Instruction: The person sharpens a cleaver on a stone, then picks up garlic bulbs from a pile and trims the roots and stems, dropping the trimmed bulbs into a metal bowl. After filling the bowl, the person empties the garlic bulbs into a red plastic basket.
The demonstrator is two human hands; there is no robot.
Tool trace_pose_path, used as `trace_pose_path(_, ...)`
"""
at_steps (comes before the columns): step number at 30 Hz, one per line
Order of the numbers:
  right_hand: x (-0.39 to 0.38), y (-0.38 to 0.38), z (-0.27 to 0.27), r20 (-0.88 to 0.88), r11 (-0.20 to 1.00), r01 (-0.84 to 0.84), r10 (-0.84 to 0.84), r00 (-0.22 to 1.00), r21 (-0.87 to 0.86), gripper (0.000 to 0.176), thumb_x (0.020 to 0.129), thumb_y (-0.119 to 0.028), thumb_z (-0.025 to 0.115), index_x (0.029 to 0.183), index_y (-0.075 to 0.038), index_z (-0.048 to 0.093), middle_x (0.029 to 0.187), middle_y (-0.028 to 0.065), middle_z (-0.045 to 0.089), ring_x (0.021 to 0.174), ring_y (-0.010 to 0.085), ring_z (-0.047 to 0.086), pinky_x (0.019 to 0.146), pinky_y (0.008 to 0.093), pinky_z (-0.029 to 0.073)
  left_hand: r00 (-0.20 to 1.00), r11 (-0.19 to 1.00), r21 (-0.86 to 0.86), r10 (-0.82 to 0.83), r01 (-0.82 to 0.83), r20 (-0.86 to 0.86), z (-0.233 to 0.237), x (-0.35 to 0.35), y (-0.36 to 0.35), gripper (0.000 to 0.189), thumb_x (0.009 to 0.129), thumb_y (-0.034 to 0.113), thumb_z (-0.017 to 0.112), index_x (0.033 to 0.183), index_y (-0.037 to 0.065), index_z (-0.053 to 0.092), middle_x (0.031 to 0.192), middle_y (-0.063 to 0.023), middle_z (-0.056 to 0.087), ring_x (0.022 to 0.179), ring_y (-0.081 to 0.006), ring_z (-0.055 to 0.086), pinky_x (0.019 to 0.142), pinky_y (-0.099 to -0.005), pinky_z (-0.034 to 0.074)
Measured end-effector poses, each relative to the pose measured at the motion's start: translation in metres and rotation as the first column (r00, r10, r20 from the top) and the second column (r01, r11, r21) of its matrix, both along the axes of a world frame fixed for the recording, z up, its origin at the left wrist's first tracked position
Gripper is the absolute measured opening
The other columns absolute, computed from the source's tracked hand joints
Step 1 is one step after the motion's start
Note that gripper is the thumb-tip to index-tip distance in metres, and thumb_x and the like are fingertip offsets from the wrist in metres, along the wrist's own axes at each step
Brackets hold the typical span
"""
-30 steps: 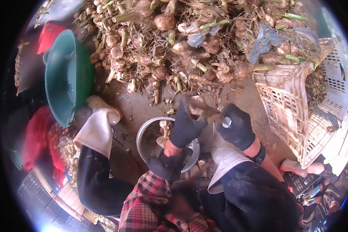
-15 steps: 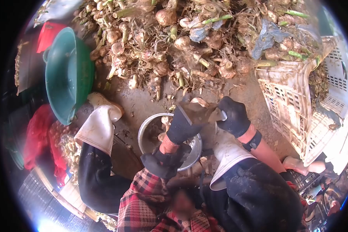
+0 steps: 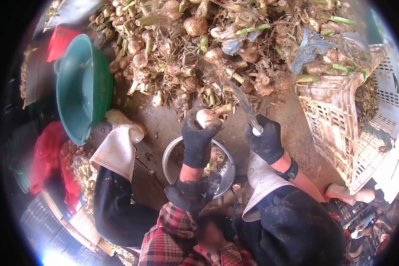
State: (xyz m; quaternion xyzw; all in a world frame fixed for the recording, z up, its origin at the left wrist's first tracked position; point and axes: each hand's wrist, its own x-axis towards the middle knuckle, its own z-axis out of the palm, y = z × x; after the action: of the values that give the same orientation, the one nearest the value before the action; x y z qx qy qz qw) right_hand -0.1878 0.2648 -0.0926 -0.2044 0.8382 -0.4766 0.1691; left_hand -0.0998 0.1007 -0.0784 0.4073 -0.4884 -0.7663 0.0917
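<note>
My left hand (image 3: pixel 198 137), in a dark glove, is closed around a garlic bulb (image 3: pixel 205 118) whose cut stem points to the right. It is above the far rim of a round metal basin (image 3: pixel 166 162) with pieces of garlic inside. To the right, my gloved right hand (image 3: pixel 266 141) grips a knife (image 3: pixel 246 103) by its handle; the pale round handle end shows at the fist. The blade, somewhat blurred, points up and left toward the heap of garlic (image 3: pixel 168 66), apart from the bulb.
A green plastic basin (image 3: pixel 82 88) leans at the left, near a red mesh bag (image 3: pixel 46 150) and a pile of peeled-looking bulbs (image 3: pixel 85 170). A dirty white plastic crate (image 3: pixel 330 119) stands tilted at the right. Blue-grey plastic scraps (image 3: pixel 312 46) lie on the heap.
My left hand has turned upward and moved slightly forward, so the bulb is now in plain sight. My right hand's knife has swung away from the left hand, its blade now pointing to the heap.
</note>
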Motion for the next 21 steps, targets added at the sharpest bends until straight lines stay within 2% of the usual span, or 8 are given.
trace_pose_path(4,0.004,-0.005,-0.002,-0.018,0.992,-0.003,0.001,1.000,-0.125,0.014,0.074,-0.013,0.068,0.071,-0.006,0.056,0.063,0.0162,0.056,0.057,0.0373,0.058,0.049,0.0372,0.045,0.997,0.992,0.117,-0.037,0.045,-0.073,0.009,-0.005,0.020,0.046,0.072,0.008,0.072,0.113,-0.001,0.052,0.100,-0.0080,0.059,0.088,-0.0145,0.060,0.079,-0.0253,0.051)
trace_pose_path(5,0.005,-0.002,-0.004,-0.034,0.996,-0.017,0.014,0.999,-0.086,0.014,0.072,-0.011,0.069,0.075,-0.006,0.057,0.066,0.0158,0.057,0.059,0.0357,0.059,0.050,0.0379,0.046,0.978,0.928,0.372,0.091,-0.014,-0.190,0.017,-0.008,0.023,0.046,0.072,0.007,0.069,0.113,-0.002,0.052,0.103,-0.0102,0.059,0.093,-0.0188,0.061,0.084,-0.0291,0.051)
trace_pose_path(9,0.008,0.012,-0.031,-0.140,0.976,-0.196,0.182,0.973,-0.095,0.024,0.064,-0.010,0.071,0.082,-0.006,0.056,0.077,0.0144,0.056,0.067,0.0345,0.060,0.055,0.0387,0.047,0.910,0.813,0.573,0.154,0.105,-0.386,-0.006,0.021,0.023,0.050,0.075,0.014,0.067,0.120,-0.001,0.051,0.117,-0.0147,0.058,0.109,-0.0274,0.056,0.100,-0.0394,0.042)
trace_pose_path(14,0.006,0.007,-0.029,-0.211,0.915,-0.398,0.377,0.902,-0.063,0.031,0.059,-0.012,0.072,0.084,-0.008,0.055,0.081,0.0117,0.053,0.071,0.0343,0.059,0.058,0.0411,0.048,0.955,0.675,0.726,0.283,-0.128,-0.095,-0.014,0.066,0.014,0.059,0.069,0.004,0.061,0.126,0.002,0.046,0.116,-0.0138,0.056,0.110,-0.0293,0.055,0.095,-0.0425,0.047)
trace_pose_path(16,0.009,0.009,-0.029,-0.224,0.918,-0.393,0.371,0.901,-0.062,0.022,0.073,-0.018,0.071,0.081,-0.005,0.055,0.076,0.0132,0.056,0.066,0.0334,0.059,0.057,0.0388,0.047,0.962,0.714,0.662,0.271,-0.230,0.041,-0.009,0.069,0.014,0.055,0.074,0.006,0.059,0.128,0.003,0.046,0.117,-0.0136,0.056,0.101,-0.0277,0.058,0.086,-0.0424,0.050)
trace_pose_path(18,0.009,0.009,-0.051,-0.089,0.972,-0.164,0.181,0.979,0.165,0.019,0.075,-0.016,0.069,0.081,-0.006,0.053,0.073,0.0131,0.056,0.063,0.0346,0.058,0.056,0.0400,0.048,0.801,0.634,0.723,0.265,0.275,-0.537,0.004,0.063,0.004,0.049,0.079,0.010,0.058,0.127,0.004,0.048,0.115,-0.0142,0.056,0.090,-0.0249,0.060,0.080,-0.0417,0.050)
trace_pose_path(19,0.006,0.020,-0.063,-0.206,0.976,-0.115,0.153,0.967,0.185,0.020,0.076,-0.016,0.068,0.083,-0.007,0.052,0.072,0.0134,0.057,0.061,0.0353,0.059,0.055,0.0411,0.049,0.803,0.631,0.724,0.259,0.280,-0.537,0.009,0.066,-0.006,0.049,0.079,0.010,0.058,0.127,0.004,0.048,0.115,-0.0142,0.056,0.090,-0.0249,0.060,0.080,-0.0417,0.050)
trace_pose_path(21,-0.011,0.025,-0.050,-0.285,0.981,-0.044,0.098,0.954,0.190,0.021,0.075,-0.014,0.068,0.087,-0.007,0.052,0.079,0.0131,0.059,0.064,0.0355,0.060,0.056,0.0414,0.050,0.863,0.775,0.426,-0.294,0.466,-0.410,0.014,0.072,-0.032,0.056,0.073,0.013,0.068,0.126,0.003,0.050,0.115,-0.0140,0.058,0.098,-0.0233,0.059,0.085,-0.0395,0.048)
